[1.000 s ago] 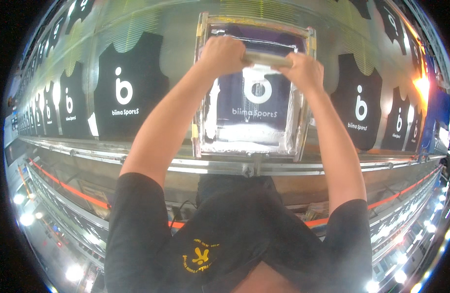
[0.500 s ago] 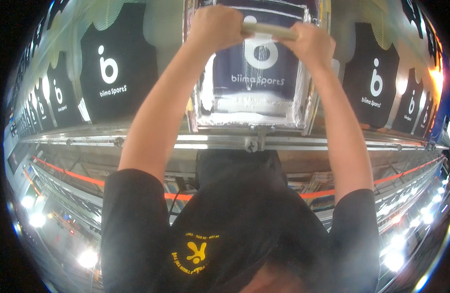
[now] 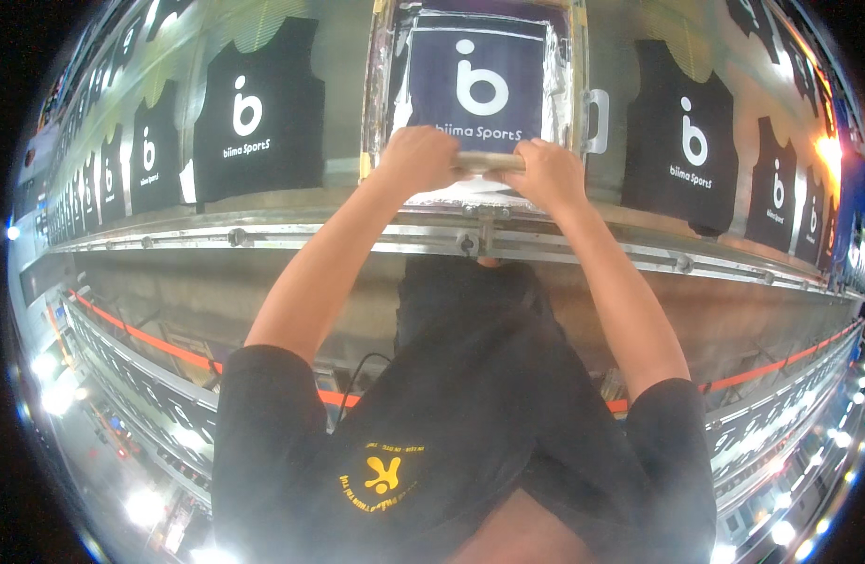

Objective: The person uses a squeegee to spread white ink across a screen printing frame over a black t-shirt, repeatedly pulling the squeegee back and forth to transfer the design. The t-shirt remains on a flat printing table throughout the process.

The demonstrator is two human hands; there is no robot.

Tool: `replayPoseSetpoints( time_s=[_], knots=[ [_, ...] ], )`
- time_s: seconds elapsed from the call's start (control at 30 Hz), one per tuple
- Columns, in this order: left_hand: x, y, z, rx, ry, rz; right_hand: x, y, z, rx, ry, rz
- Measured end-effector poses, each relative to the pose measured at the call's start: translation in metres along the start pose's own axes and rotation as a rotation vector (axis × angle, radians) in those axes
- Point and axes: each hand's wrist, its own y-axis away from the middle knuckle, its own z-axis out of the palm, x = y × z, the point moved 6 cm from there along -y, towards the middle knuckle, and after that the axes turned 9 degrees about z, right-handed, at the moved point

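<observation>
A wooden-handled squeegee [image 3: 489,163] lies across the near end of a printing screen, gripped at both ends. My left hand [image 3: 421,158] is closed round its left end, and my right hand [image 3: 553,174] is closed round the right one. Under them is the screen's frame [image 3: 581,89], whose dark mesh window [image 3: 437,80] shows a white round emblem and lettering. White ink [image 3: 470,193] is smeared along the window's borders and pooled beside the squeegee. The squeegee's blade is hidden from me.
Black sleeveless tops [image 3: 263,113] with white prints lie in a row along the table, on both sides of the screen. A metal rail [image 3: 357,235] runs along the table's near edge, in front of my body. A pale handle [image 3: 598,122] sticks out right of the frame.
Both hands have drawn the squeegee from the far part of the screen to its near end, closer to me. The emblem on the mesh is now uncovered. My view has shifted slightly.
</observation>
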Motion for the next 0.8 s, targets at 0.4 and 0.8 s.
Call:
replayPoseSetpoints(
  time_s=[0.4, 0.8],
  knots=[
    [-0.024, -0.064, 0.005, -0.256, 0.189, 0.068, 0.033, -0.054, 0.008, -0.266, -0.196, 0.145],
    [-0.107, -0.149, -0.155, 0.205, 0.142, 0.185, 0.180, -0.084, -0.014, 0.435, -0.837, 0.783]
  ],
)
